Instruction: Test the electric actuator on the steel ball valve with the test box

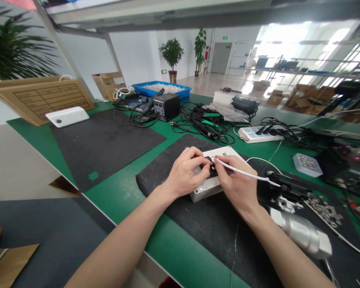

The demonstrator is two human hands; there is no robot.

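A white box-shaped device (225, 154) lies on a black mat (216, 224) on the green bench. My left hand (184, 172) rests on the device with its fingers curled and pinched at a small dark part (210, 170) in the device's recess. My right hand (237, 182) is closed on a thin white cable (246, 173), whose end meets the same dark part. The cable runs off to the right over a black tool (288, 188). What the left fingers pinch is too small to name.
A silver cylindrical tool (303, 234) and several loose screws (325, 208) lie right of my arms. Behind are a white power strip (258, 134), tangled black cables (204, 122), a black meter box (167, 106), a blue tray (162, 89), a second black mat (105, 140) and cardboard boxes (39, 98).
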